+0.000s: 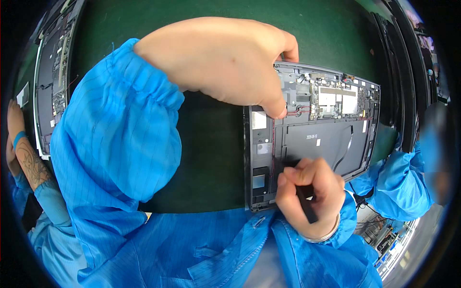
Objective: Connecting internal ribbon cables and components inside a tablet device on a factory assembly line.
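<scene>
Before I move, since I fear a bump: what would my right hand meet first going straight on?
Your right hand would probably meet the flat dark panel beneath it; if it passes above that, your left hand lies farther up that way. Height is hard to judge.

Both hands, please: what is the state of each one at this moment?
Left hand: closed, gripping the opened flat device at its upper-left corner.
Right hand: closed, holding a slim dark tool.

The left grip point(235, 60) clasps an opened device point(321, 141) while the right grip point(325, 189) holds a black tool point(305, 203).
</scene>
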Demonstrator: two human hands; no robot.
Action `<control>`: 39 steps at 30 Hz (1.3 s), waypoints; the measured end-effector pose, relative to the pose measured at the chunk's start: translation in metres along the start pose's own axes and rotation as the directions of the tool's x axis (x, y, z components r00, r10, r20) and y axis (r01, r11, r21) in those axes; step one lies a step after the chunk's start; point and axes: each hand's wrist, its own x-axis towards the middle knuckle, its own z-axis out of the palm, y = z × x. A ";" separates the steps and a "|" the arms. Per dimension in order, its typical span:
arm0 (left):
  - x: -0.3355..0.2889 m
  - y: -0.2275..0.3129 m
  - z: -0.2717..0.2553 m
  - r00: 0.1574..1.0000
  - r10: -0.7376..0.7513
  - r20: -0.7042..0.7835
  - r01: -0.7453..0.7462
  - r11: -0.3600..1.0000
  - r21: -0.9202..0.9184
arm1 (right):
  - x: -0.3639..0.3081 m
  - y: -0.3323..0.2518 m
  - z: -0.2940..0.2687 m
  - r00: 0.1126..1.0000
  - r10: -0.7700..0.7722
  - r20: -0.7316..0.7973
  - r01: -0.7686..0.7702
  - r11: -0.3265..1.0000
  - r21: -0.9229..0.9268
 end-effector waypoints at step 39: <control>0.008 0.064 -0.066 0.817 0.231 -0.529 -0.351 0.926 -0.137 | 0.215 0.013 -0.063 0.627 -0.549 -0.553 0.523 0.822 -0.224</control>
